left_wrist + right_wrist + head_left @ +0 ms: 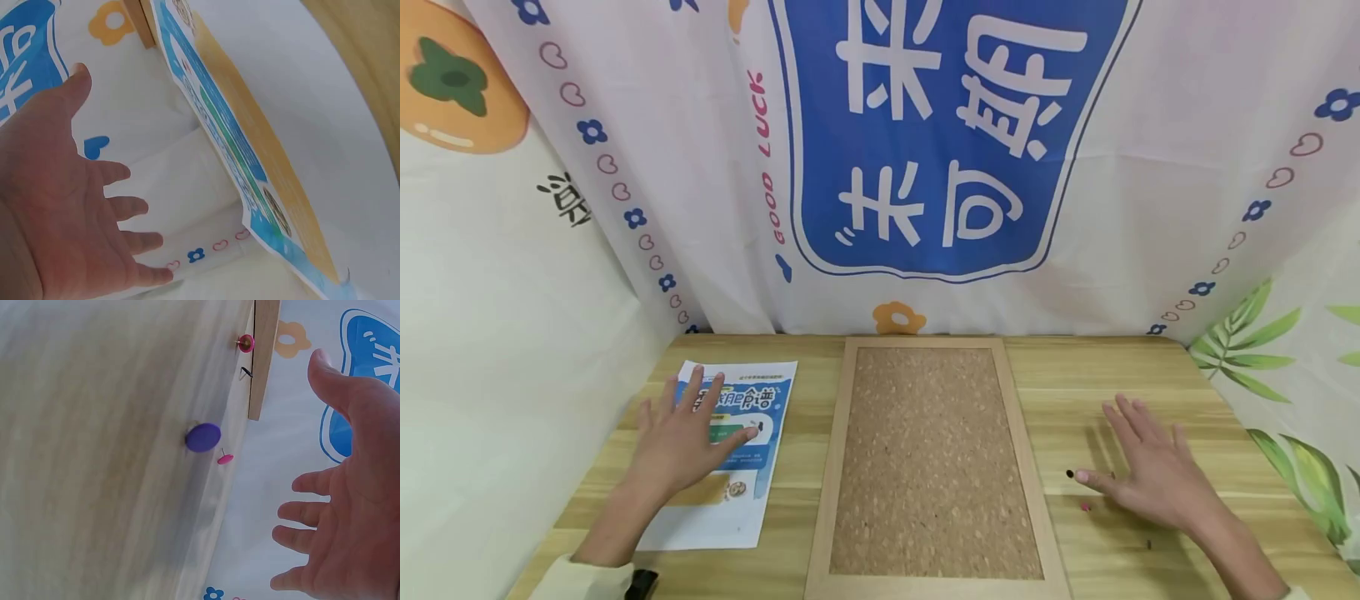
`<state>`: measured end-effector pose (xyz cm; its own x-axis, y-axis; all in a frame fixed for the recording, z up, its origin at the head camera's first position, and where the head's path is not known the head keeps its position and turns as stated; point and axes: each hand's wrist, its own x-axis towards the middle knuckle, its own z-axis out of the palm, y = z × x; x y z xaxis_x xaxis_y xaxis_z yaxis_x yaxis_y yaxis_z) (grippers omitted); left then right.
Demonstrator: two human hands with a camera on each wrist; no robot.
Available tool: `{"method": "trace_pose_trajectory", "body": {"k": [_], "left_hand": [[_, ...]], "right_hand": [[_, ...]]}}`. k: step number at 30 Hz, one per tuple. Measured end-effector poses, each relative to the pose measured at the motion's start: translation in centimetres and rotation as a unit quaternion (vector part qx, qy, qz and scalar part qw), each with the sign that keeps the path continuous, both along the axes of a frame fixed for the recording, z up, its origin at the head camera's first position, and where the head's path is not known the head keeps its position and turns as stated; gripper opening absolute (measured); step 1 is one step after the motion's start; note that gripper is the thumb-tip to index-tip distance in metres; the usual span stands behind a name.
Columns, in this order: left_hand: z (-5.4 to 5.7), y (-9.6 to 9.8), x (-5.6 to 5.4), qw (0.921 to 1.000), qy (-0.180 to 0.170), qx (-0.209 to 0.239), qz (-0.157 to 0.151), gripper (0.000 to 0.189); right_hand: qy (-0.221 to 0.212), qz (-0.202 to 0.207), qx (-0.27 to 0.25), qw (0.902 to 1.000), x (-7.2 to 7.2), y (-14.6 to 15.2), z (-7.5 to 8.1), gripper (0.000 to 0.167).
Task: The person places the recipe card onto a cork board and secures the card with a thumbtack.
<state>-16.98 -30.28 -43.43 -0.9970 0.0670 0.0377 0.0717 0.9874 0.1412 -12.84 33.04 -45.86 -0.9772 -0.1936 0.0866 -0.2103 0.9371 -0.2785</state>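
Note:
My left hand [677,450] hovers over a printed sheet of paper [775,433] at the left of the table, fingers spread and holding nothing. In the left wrist view a gap shows between the palm and the sheet [312,125]. To the right, my right hand [1157,475] is held above the tabletop with fingers extended. Several thumbtacks lie near it: a purple tack [203,437], a pink tack [225,459], another pink tack [247,344] and a black one [246,372]. Between the hands lies a wood-framed cork board [932,458], with nothing pinned to it.
The wooden table [1097,367] backs onto a white printed curtain [700,167] with a large blue panel. White sheeting [512,333] closes off the left side, and leaf-patterned cloth [1300,383] hangs at the right. A dark object [642,583] shows by the left sleeve.

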Motion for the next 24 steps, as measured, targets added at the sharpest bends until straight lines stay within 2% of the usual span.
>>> {"method": "trace_pose_trajectory", "body": {"k": [10, 15, 20, 24], "left_hand": [[0.0, -2.4, 0.4, 0.9994, -0.007, 0.035, 0.0, 0.108], [-0.3, -3.6, 0.2, 0.9995, 0.007, 0.032, 0.005, 0.108], [-0.4, -4.4, 0.0, 0.9993, 0.022, 0.03, 0.005, 0.106], [-0.4, -5.0, -0.1, 0.9988, 0.013, 0.045, 0.016, 0.107]], "right_hand": [[-0.003, 0.016, -0.027, 0.9995, 0.0, -0.3, -0.2, 0.111], [0.009, 0.022, -0.021, 0.9995, -0.1, -0.5, -0.1, 0.106], [-0.011, 0.015, -0.028, 0.9994, -0.1, -0.5, 0.0, 0.103], [-0.018, 0.012, -0.037, 0.9991, -0.1, -0.5, -0.1, 0.097]]}}
